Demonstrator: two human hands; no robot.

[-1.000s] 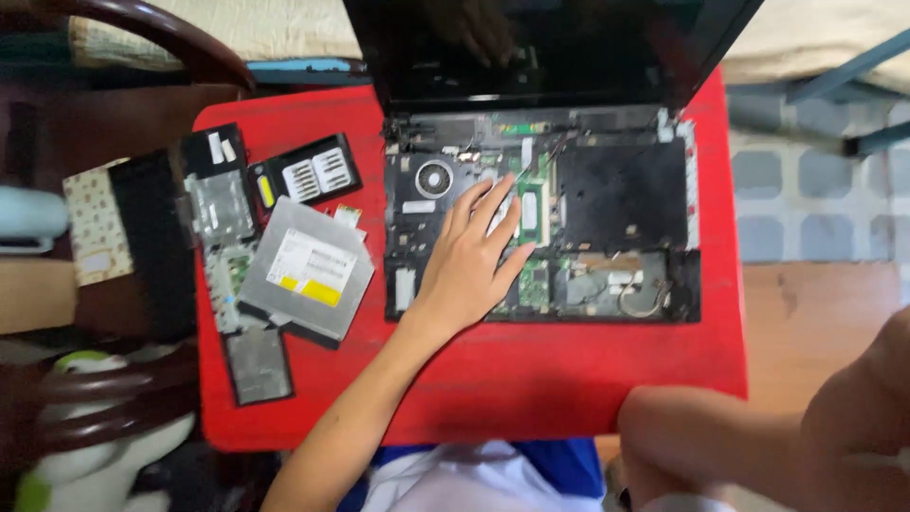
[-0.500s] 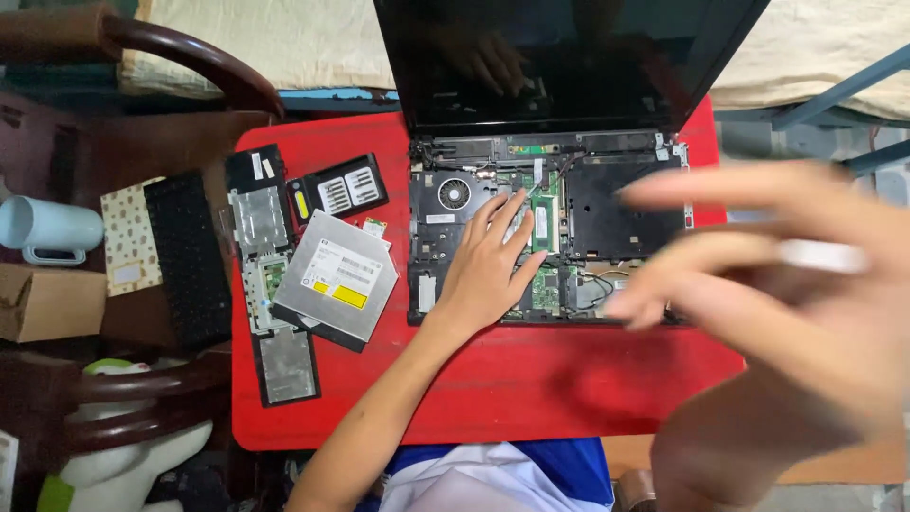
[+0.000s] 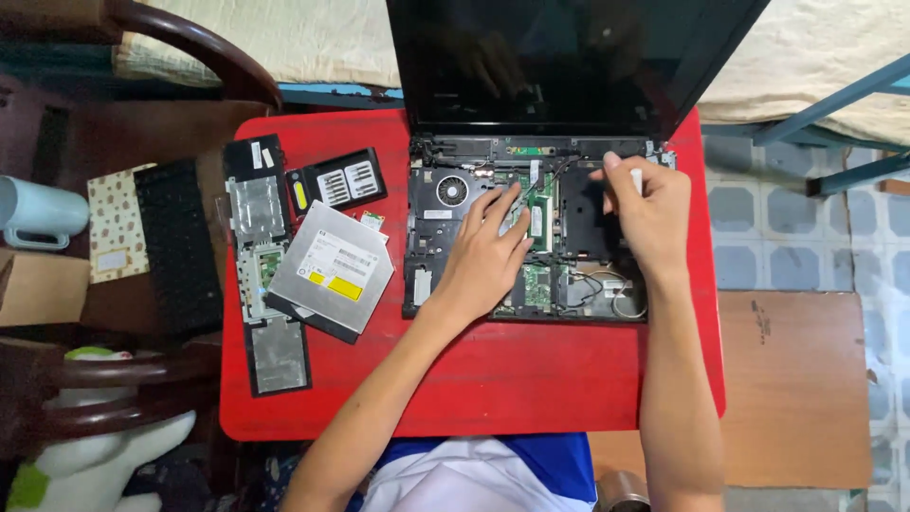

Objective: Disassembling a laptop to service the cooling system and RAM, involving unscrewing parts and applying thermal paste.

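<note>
From the head camera, an opened laptop (image 3: 531,237) lies on a small red table (image 3: 474,379), its keyboard cover off so the boards and cooling fan (image 3: 453,190) show, and its dark screen (image 3: 569,57) stands up at the far side.

The left hand (image 3: 483,261) rests flat on the exposed inside of the laptop, near its middle, fingers spread and loose, gripping nothing; the fingertips (image 3: 507,204) lie on the green memory board (image 3: 538,213) just right of the fan.

The right hand (image 3: 649,213) is over the far right corner of the chassis, fingers curled together as if pinching something small and pale near the hinge (image 3: 654,152). The view is too coarse there to say what it is, or whether it is truly held.

To the left of the laptop on the table lie removed parts: a silver optical drive (image 3: 332,270) resting across a long black cover panel (image 3: 265,265), and a smaller black cover (image 3: 338,182) beyond it with pale labels.

Off the table's left edge, a detached black keyboard (image 3: 178,248) sits on a dark wooden chair (image 3: 114,190), beside a spotted card (image 3: 116,237) and a pale blue mug (image 3: 38,216). A wooden floor board (image 3: 796,389) shows at the near right.
</note>
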